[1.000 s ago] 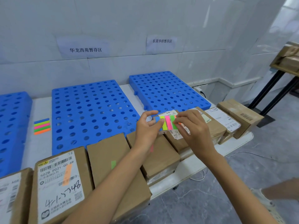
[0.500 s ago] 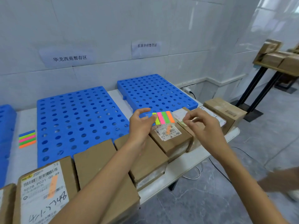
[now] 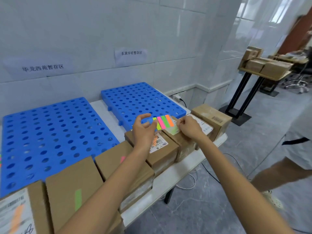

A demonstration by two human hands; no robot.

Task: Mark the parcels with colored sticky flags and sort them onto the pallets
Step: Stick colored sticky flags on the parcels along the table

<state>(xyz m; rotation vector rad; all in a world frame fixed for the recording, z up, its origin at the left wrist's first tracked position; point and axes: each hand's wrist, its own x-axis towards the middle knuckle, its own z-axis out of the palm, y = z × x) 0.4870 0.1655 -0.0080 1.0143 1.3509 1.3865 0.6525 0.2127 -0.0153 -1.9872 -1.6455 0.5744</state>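
Two blue pallets (image 3: 50,132) span left and centre frame, bare: sorting not yet started. Parcels (image 3: 108,166) line the bench (image 3: 99,105) front edge, within reach. At centre, left hand (image 3: 143,132) pinches the flag card (image 3: 163,122) above them, strips handy. Right hand (image 3: 190,128) pinches a pale green flag (image 3: 173,131), apparently pressing it onto a parcel top.

Pallets (image 3: 50,132) at 10 and 12 o'clock: moulded blue plastic, perforated, smooth, low sheen. Parcels (image 3: 72,183) along the near edge: brown kraft cardboard, matt; sides look bound in shiny clear tape. Labels (image 3: 158,143): white printed paper. Flag sheet (image 3: 163,122): thin glossy film, neon strips. Peeled flag (image 3: 173,131): pale green, see-through. Bench (image 3: 170,173) top: white, smooth. Wall (image 3: 101,31): glazed white tile. Floor (image 3: 202,208): grey veined tile, smooth. Stand (image 3: 243,92) at 2 o'clock: black metal legs, wooden top.
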